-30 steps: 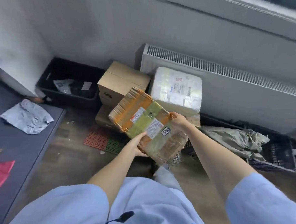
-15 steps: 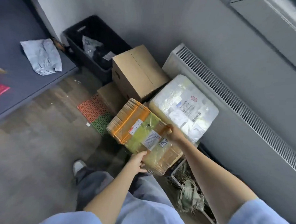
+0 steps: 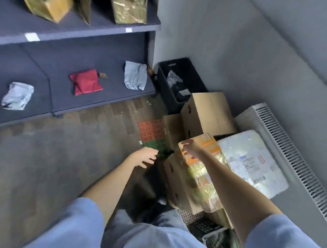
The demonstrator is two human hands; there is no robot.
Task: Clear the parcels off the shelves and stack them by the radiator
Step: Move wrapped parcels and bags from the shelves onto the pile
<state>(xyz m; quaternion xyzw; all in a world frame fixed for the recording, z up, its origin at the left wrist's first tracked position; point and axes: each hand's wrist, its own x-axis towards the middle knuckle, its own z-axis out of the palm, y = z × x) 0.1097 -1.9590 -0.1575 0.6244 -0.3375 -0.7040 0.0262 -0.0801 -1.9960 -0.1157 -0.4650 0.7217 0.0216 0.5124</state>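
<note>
The orange-taped, yellowish parcel [image 3: 198,178] lies on top of a brown cardboard box [image 3: 175,181], beside a white plastic-wrapped parcel [image 3: 250,164] against the radiator [image 3: 291,147]. My right hand [image 3: 191,149] hovers at the parcel's far corner, fingers loosely curled, gripping nothing. My left hand [image 3: 144,157] is off to the left over the floor, fingers spread and empty. A taller cardboard box [image 3: 207,112] stands behind. On the lower shelf [image 3: 72,52] lie a red pouch [image 3: 85,82], a grey pouch [image 3: 135,75] and a white pouch [image 3: 17,95].
Gold-wrapped boxes [image 3: 46,3] stand on the upper shelf. A black bin [image 3: 181,81] with scraps sits in the corner. A red and green mat [image 3: 153,136] lies on the wooden floor by the boxes. A wire basket [image 3: 210,235] is at my feet.
Both hands have let go of the orange-taped parcel, which now rests on the cardboard box. My left hand has pulled away leftward. My view has swung left to the shelves.
</note>
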